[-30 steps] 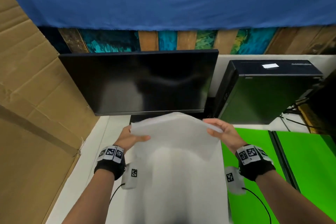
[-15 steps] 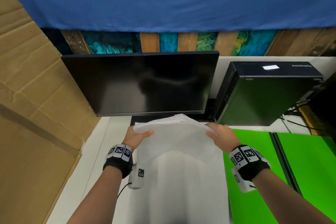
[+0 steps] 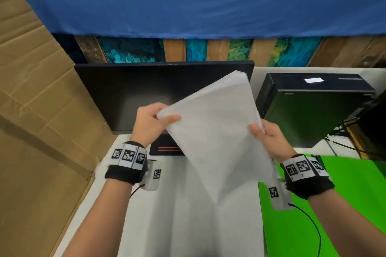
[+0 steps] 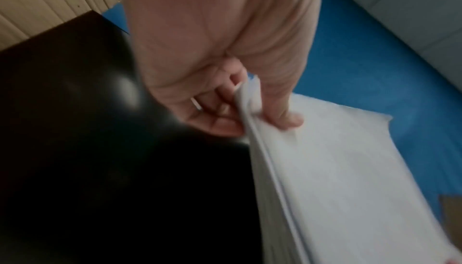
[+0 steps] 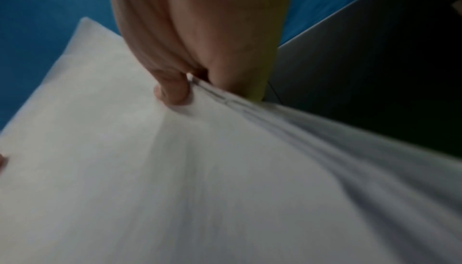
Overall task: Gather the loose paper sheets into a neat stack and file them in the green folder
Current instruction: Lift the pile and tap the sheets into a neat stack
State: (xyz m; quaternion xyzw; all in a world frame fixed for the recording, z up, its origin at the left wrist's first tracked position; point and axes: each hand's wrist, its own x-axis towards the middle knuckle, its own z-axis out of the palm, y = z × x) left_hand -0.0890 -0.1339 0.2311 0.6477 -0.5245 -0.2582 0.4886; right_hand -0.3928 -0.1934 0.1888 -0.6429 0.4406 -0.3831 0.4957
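beside desk's open green folder (image 3: 313, 210), both hands hold paper stack (image 3: 217, 142).

White desk (image 3: 133, 225), black monitor (image 3: 150, 94), computer tower (image 3: 313, 110), open green folder (image 3: 342, 204)

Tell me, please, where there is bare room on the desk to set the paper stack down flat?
Bare white desk lies below the paper stack, between the cardboard and the green folder. The open folder itself is bare. The back is crowded by the monitor and computer case.
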